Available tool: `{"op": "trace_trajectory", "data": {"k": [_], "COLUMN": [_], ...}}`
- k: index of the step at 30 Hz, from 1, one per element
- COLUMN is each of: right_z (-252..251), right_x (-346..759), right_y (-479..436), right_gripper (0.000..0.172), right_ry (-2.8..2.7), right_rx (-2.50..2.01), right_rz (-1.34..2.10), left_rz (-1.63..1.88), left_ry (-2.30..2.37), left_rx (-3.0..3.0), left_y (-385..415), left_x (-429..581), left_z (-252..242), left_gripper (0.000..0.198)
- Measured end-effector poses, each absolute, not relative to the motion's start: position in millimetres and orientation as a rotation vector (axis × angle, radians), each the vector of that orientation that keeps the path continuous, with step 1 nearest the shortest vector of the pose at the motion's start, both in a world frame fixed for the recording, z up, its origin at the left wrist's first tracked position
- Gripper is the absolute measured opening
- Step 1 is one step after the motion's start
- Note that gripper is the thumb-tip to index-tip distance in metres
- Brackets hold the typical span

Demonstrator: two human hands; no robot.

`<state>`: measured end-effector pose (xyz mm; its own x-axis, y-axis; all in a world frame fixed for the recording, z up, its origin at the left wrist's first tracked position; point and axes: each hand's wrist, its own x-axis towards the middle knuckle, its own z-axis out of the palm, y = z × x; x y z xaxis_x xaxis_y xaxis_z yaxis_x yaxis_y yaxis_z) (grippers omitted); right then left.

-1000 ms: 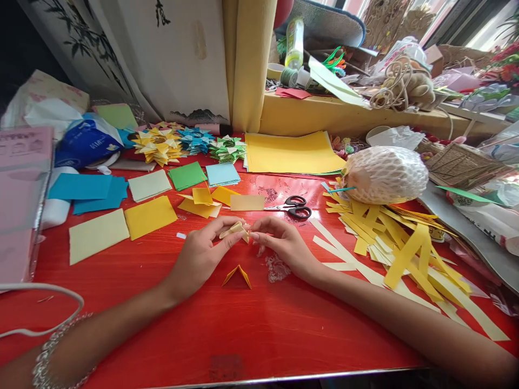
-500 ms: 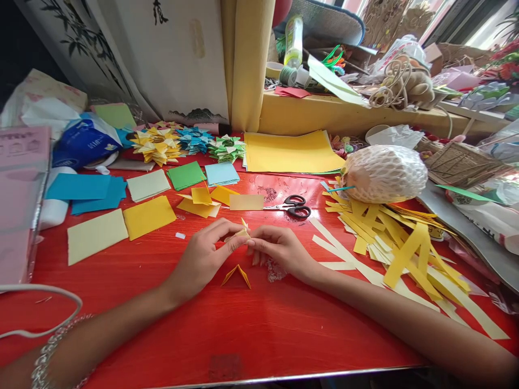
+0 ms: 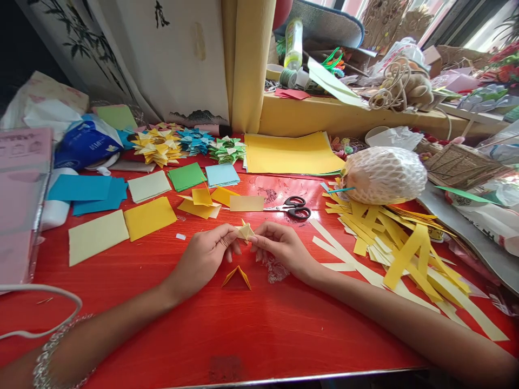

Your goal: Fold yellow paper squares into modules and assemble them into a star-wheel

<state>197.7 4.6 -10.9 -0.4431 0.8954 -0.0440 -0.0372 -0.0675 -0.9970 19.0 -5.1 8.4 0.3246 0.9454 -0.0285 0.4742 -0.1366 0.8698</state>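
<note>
Caution: if the fingertips [image 3: 252, 238] are pulling or pressing unevenly, the folded cream paper [image 3: 245, 232] may be tearing or losing its creases. It is sitting between both hands, over the red bench [image 3: 259, 335]. The left hand [image 3: 205, 251] is pinching its left end, the right hand [image 3: 281, 247] its right tip; both forearms are slanting inward.

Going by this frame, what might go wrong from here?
Both the left hand and the right hand have fingertips on the small pale folded paper, so an uneven pull might crease it or loosen its folds.

The yellow folded piece stands on the table just on the near side of the hands; a dropping wrist could flatten it.

The right forearm is close to the pale strips, so a sideways move might drag them.
</note>
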Motion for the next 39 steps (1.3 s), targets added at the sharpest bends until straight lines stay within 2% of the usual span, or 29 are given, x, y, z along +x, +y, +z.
{"op": "trace_trajectory", "data": {"k": [4, 10, 16, 27, 39], "right_z": [-10.9, -9.7, -9.9, -7.7, -3.7], "right_x": [198.1, 198.0, 198.2, 199.5, 197.1], "right_y": [4.4, 3.1, 1.7, -1.4, -4.4], "right_gripper": [0.02, 0.027, 0.032, 0.025, 0.03], "right_ry": [-1.477, -1.584, -1.74, -1.891, -1.874], "right_rx": [-0.949, -0.945, -0.988, -0.987, -1.036], "right_rz": [1.602, 1.65, 1.582, 1.554, 1.397], "left_rz": [0.718, 0.783, 0.738, 0.618, 0.65], "left_ry": [1.255, 1.214, 1.187, 1.178, 1.218], "left_rx": [1.735, 1.776, 1.792, 1.875, 1.863], "left_y": [-4.4, -1.5, -2.4, -7.3, -7.6], "left_x": [17.5, 17.3, 17.4, 20.1, 20.6], "left_z": [8.7, 12.5, 12.5, 16.8, 11.8], "left_gripper": [0.033, 0.021, 0.025, 0.031, 0.028]}}
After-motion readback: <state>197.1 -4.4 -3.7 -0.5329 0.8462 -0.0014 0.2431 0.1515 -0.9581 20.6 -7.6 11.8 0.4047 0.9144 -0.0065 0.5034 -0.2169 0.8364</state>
